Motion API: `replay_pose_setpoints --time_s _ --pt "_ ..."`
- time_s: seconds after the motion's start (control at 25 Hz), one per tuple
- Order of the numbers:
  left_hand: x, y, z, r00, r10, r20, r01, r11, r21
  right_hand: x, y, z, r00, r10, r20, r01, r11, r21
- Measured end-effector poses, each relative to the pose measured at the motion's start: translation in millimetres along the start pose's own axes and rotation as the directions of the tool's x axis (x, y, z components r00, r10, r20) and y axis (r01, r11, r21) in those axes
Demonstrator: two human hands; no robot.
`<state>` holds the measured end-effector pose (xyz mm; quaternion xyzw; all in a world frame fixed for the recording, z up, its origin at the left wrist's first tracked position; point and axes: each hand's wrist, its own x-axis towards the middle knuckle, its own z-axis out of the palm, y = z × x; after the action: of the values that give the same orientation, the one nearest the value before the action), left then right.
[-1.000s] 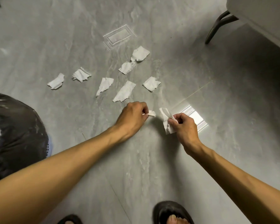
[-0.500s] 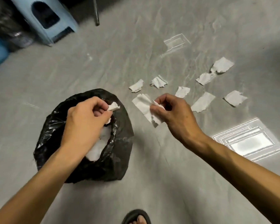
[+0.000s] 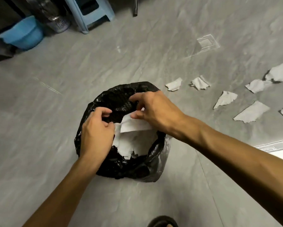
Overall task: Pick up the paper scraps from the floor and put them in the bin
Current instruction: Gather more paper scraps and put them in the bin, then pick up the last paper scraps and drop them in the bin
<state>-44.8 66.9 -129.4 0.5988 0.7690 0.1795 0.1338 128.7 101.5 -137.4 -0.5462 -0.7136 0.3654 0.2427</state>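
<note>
A bin lined with a black bag [image 3: 137,169] stands on the grey floor and holds white paper [image 3: 134,145]. Both my hands hover over its mouth. My right hand [image 3: 155,110] pinches a white paper scrap [image 3: 134,124] between thumb and fingers, just above the paper inside. At the bin's left rim my left hand [image 3: 96,130] has its fingers curled and apart, with nothing visible in it. Several more torn scraps lie on the floor to the right, such as one near the bin [image 3: 174,84], a triangular one [image 3: 225,99] and a long one [image 3: 252,112].
At the far left stand a blue basin [image 3: 23,35], a mesh container [image 3: 59,23] and a pale blue stool [image 3: 91,10]. A metal leg [image 3: 135,7] shows at the top. My sandal [image 3: 162,222] is at the bottom edge.
Both hands carried scraps from the floor to the bin. The left hand's small scrap is no longer visible. The right hand moved left over the bin's mouth with its scrap.
</note>
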Motion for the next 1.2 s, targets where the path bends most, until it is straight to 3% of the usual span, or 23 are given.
replay_pose_setpoints --time_s 0.08,0.2,0.36,0.48,0.56,0.72,0.88,1.04,1.2 --pt "-4 17 -4 0.991 0.125 -0.050 -0.126 0.992 -0.007 -6 6 -8 0.996 -0.040 -0.080 0.042 0.999 0.019" --pt "-15 64 3 0.926 0.377 -0.006 -0.377 0.924 -0.069 -30 44 -32 0.927 0.048 -0.372 -0.007 0.994 0.111" --pt "-28 131 40 0.808 0.565 0.169 -0.532 0.822 -0.204 -78 156 -73 0.767 0.335 -0.548 -0.354 0.932 0.074" --pt "-26 175 93 0.722 0.598 0.347 -0.557 0.801 -0.222 -117 248 -107 0.627 0.574 -0.528 -0.693 0.719 -0.041" --pt "-19 201 137 0.684 0.547 0.483 -0.534 0.826 -0.179 -140 292 -122 0.571 0.656 -0.494 -0.777 0.626 -0.067" --pt "-4 229 218 0.650 0.476 0.592 -0.557 0.829 -0.055 -155 340 -126 0.625 0.587 -0.514 -0.737 0.660 -0.143" --pt "12 237 281 0.655 0.495 0.571 -0.610 0.792 0.012 -146 354 -117 0.641 0.538 -0.548 -0.629 0.777 0.026" --pt "23 236 320 0.650 0.524 0.549 -0.630 0.777 0.004 -126 345 -99 0.795 0.423 -0.434 -0.448 0.893 0.051" --pt "34 238 329 0.700 0.533 0.475 -0.587 0.809 -0.043 -108 344 -90 0.877 0.326 -0.353 -0.422 0.874 -0.239"
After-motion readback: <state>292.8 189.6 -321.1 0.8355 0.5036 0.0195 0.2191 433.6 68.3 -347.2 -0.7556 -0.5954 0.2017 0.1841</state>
